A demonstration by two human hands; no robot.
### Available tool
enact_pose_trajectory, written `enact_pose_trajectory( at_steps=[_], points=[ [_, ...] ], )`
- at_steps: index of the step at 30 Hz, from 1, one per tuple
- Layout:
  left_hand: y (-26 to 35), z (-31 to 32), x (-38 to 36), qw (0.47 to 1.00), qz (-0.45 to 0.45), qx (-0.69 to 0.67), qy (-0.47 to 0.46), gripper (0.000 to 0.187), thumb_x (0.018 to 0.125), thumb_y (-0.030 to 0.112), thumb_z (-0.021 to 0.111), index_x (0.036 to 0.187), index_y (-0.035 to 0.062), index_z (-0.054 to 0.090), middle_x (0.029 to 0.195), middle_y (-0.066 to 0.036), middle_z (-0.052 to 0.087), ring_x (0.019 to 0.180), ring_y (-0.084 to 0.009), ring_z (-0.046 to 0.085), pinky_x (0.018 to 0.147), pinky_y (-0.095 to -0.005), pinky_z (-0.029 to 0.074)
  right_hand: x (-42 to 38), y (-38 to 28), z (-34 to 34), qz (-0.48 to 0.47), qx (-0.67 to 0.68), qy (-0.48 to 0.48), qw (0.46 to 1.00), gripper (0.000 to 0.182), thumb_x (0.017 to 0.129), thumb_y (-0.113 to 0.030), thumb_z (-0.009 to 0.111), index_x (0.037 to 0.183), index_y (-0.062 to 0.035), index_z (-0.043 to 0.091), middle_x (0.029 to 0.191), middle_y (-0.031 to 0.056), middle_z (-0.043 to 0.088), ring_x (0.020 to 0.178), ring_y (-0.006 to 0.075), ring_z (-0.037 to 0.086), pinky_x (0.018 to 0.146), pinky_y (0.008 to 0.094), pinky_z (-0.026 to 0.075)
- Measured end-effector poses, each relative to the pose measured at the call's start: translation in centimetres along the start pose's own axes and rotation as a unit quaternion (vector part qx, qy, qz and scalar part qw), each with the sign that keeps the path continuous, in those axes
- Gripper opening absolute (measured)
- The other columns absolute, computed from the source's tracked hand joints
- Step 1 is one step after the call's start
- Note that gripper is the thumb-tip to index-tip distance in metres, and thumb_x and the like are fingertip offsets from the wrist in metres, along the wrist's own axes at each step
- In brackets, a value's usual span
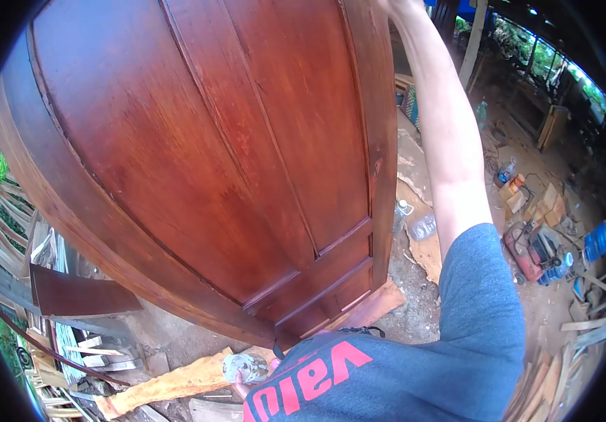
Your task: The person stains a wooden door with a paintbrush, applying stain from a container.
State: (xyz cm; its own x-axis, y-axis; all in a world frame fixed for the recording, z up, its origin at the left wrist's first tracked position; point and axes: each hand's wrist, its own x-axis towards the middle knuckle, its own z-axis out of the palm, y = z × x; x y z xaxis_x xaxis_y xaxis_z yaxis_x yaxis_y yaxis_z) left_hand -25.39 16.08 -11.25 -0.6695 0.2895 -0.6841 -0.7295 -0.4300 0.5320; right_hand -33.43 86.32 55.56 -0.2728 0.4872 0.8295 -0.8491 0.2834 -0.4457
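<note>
A large reddish-brown panelled wooden door (197, 155) stands upright in front of me, its surface glossy and streaked. My right arm stretches up along the door's right side. Only the base of my right hand (403, 5) shows at the top edge of the view, close to the door; its fingers are out of the picture. Low down, near my shirt, my left hand (241, 385) grips a clear plastic container (245, 367) with stained sides. What is inside it I cannot make out. My shirt hides part of this hand.
A pale wooden slab (169, 383) lies on the ground below the door. Clear plastic jugs (422, 226) stand to the right. Further right are a red air compressor (523, 253), a blue water bottle (600, 241) and wood scraps (545, 205). A dark brown board (81, 292) lies at left.
</note>
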Motion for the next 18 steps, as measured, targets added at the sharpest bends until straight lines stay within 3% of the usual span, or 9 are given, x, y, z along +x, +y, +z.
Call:
enact_pose_trajectory(
  at_steps=[2, 3, 4, 8, 9, 12, 14, 16, 18],
  points=[
    [-2.0, -0.2, -0.5, 1.000, -0.013, -0.007, 0.009, 0.073, 0.075, 0.063, 0.065, 0.132, 0.0205, 0.052, 0.122, -0.004, 0.062, 0.106, -0.0258, 0.060, 0.071, -0.0421, 0.050, -7.4, 1.1, -6.1, 0.020, -0.009, -0.082, 0.996, 0.025, 0.102, -0.022, 0.057, 0.108, 0.0008, 0.067, 0.106, 0.0128, 0.071, 0.089, 0.0213, 0.072, 0.077, 0.0312, 0.058],
    [-2.6, -0.2, -0.8, 1.000, -0.018, -0.008, 0.013, 0.073, 0.075, 0.063, 0.065, 0.132, 0.0206, 0.052, 0.122, -0.004, 0.062, 0.106, -0.0257, 0.060, 0.071, -0.0420, 0.050, -12.1, 0.5, -7.4, 0.083, -0.064, -0.037, 0.994, 0.022, 0.102, -0.019, 0.055, 0.102, 0.0012, 0.066, 0.108, 0.0167, 0.071, 0.090, 0.0238, 0.072, 0.078, 0.0330, 0.059],
    [-3.3, -0.1, -1.0, 1.000, -0.023, -0.009, 0.017, 0.073, 0.075, 0.063, 0.065, 0.132, 0.0207, 0.052, 0.122, -0.004, 0.062, 0.106, -0.0257, 0.060, 0.071, -0.0419, 0.050, -16.5, 0.5, -9.5, 0.132, -0.094, -0.027, 0.986, 0.022, 0.102, -0.018, 0.054, 0.096, 0.0013, 0.064, 0.108, 0.0193, 0.070, 0.088, 0.0240, 0.072, 0.076, 0.0326, 0.059],
    [-4.9, 0.7, -1.8, 0.999, -0.037, -0.009, 0.033, 0.073, 0.074, 0.063, 0.065, 0.132, 0.0209, 0.052, 0.122, -0.004, 0.062, 0.105, -0.0253, 0.060, 0.070, -0.0415, 0.050, -34.0, 1.7, -17.7, 0.275, -0.109, 0.047, 0.954, 0.018, 0.098, -0.013, 0.059, 0.097, 0.0038, 0.065, 0.102, 0.0191, 0.072, 0.074, 0.0199, 0.071, 0.065, 0.0281, 0.058],
    [-4.6, 3.1, -2.8, 0.997, -0.010, -0.019, 0.077, 0.075, 0.073, 0.063, 0.068, 0.132, 0.0191, 0.052, 0.117, -0.004, 0.063, 0.097, -0.0249, 0.064, 0.058, -0.0372, 0.052, -38.2, 2.4, -19.7, 0.322, -0.139, 0.072, 0.934, 0.018, 0.098, -0.012, 0.058, 0.096, 0.0039, 0.065, 0.101, 0.0191, 0.072, 0.073, 0.0189, 0.071, 0.063, 0.0276, 0.057],
    [-4.1, 3.6, -3.0, 0.998, -0.011, -0.012, 0.065, 0.073, 0.075, 0.061, 0.067, 0.133, 0.0194, 0.052, 0.119, -0.004, 0.063, 0.102, -0.0253, 0.062, 0.062, -0.0401, 0.052, -49.1, 4.2, -24.5, 0.492, -0.271, 0.016, 0.827, 0.021, 0.094, -0.019, 0.065, 0.087, 0.0010, 0.068, 0.081, 0.0124, 0.072, 0.063, 0.0145, 0.068, 0.057, 0.0265, 0.055],
    [-4.6, 3.3, -2.0, 0.996, 0.024, -0.043, 0.075, 0.071, 0.077, 0.060, 0.066, 0.133, 0.0199, 0.052, 0.120, -0.004, 0.063, 0.105, -0.0261, 0.061, 0.067, -0.0433, 0.052, -51.5, 4.4, -25.1, 0.588, -0.378, -0.105, 0.708, 0.021, 0.091, -0.020, 0.070, 0.082, -0.0014, 0.070, 0.073, 0.0078, 0.070, 0.059, 0.0113, 0.066, 0.054, 0.0238, 0.053],
    [-4.6, 3.9, -2.4, 0.999, 0.025, -0.015, 0.019, 0.070, 0.078, 0.059, 0.066, 0.134, 0.0205, 0.052, 0.122, -0.004, 0.062, 0.108, -0.0275, 0.059, 0.073, -0.0463, 0.051, -48.9, 4.6, -22.9, 0.598, -0.301, -0.096, 0.736, 0.025, 0.089, -0.023, 0.071, 0.077, -0.0010, 0.070, 0.066, 0.0050, 0.067, 0.063, 0.0102, 0.066, 0.058, 0.0253, 0.054],
    [-5.2, 3.4, -1.5, 0.999, 0.044, -0.027, 0.002, 0.070, 0.078, 0.059, 0.065, 0.135, 0.0209, 0.052, 0.125, -0.004, 0.061, 0.108, -0.0286, 0.059, 0.078, -0.0473, 0.050, -42.9, 4.9, -19.7, 0.524, -0.206, -0.120, 0.817, 0.021, 0.092, -0.021, 0.071, 0.085, -0.0012, 0.071, 0.075, 0.0064, 0.071, 0.065, 0.0113, 0.067, 0.059, 0.0241, 0.055]
  ],
)
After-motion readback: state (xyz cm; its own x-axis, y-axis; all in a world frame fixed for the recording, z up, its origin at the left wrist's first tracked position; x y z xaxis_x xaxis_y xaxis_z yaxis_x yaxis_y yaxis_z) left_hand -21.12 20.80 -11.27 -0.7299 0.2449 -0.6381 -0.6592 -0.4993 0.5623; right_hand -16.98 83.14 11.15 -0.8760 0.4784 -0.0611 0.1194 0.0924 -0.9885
